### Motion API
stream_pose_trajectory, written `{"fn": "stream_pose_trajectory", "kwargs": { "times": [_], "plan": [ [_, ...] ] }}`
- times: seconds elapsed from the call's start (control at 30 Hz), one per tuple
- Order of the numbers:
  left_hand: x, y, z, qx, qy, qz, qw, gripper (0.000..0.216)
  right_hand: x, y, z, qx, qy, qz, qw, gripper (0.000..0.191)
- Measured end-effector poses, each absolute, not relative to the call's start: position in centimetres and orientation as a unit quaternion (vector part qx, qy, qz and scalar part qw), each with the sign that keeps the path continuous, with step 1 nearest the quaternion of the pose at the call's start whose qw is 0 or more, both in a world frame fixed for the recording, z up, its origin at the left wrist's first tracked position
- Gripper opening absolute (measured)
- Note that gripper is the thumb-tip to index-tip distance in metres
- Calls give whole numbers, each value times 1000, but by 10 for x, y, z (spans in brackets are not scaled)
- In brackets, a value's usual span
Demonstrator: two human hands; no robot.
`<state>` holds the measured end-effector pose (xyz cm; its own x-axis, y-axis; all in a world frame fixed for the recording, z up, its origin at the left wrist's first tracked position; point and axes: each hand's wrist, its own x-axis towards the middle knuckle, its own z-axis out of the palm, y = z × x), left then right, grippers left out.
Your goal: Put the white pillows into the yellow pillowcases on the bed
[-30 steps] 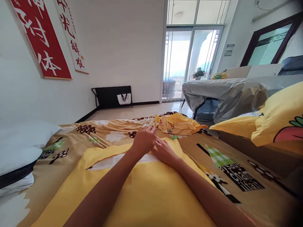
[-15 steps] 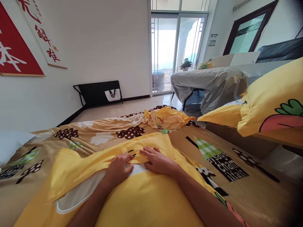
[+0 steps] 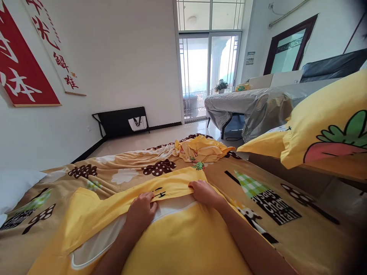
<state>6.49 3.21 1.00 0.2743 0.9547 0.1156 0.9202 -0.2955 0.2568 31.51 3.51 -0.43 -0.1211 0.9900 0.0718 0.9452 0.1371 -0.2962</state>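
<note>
A yellow pillowcase point(image 3: 174, 236) lies in front of me with its opening turned away from my body. Inside the gap shows a pale pillow point(image 3: 100, 240) with white piping along its edge. My left hand point(image 3: 142, 210) has its fingers curled over the far flap, left of a small black printed face. On the right part of the same flap, my right hand point(image 3: 205, 194) pinches the hem with bent fingers. Between the two hands the flap lies folded, with a strip of the pale pillow below it.
A patterned brown blanket point(image 3: 183, 177) spreads under everything. Crumpled yellow fabric point(image 3: 203, 148) sits at its far edge. To the right, a stuffed yellow pillow point(image 3: 327, 126) rests on a cardboard box point(image 3: 278, 168). Part of a white pillow point(image 3: 17, 187) shows at left.
My right hand has moved right along the flap, away from my left hand, and its flat fingers have curled onto the hem. More of the pale pillow shows between the hands. The view has tilted up.
</note>
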Motion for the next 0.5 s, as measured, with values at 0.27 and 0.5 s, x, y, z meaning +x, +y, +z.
{"fn": "stream_pose_trajectory", "kwargs": {
  "times": [0.27, 0.5],
  "plan": [
    [65, 31, 10, 808, 571, 143, -18, 33, 311, 37, -1, -645, -715, 77, 260, 42],
    [63, 24, 12, 828, 525, 185, -62, 28, 311, 33, 11, -562, -652, 75, 504, 44]
  ]
}}
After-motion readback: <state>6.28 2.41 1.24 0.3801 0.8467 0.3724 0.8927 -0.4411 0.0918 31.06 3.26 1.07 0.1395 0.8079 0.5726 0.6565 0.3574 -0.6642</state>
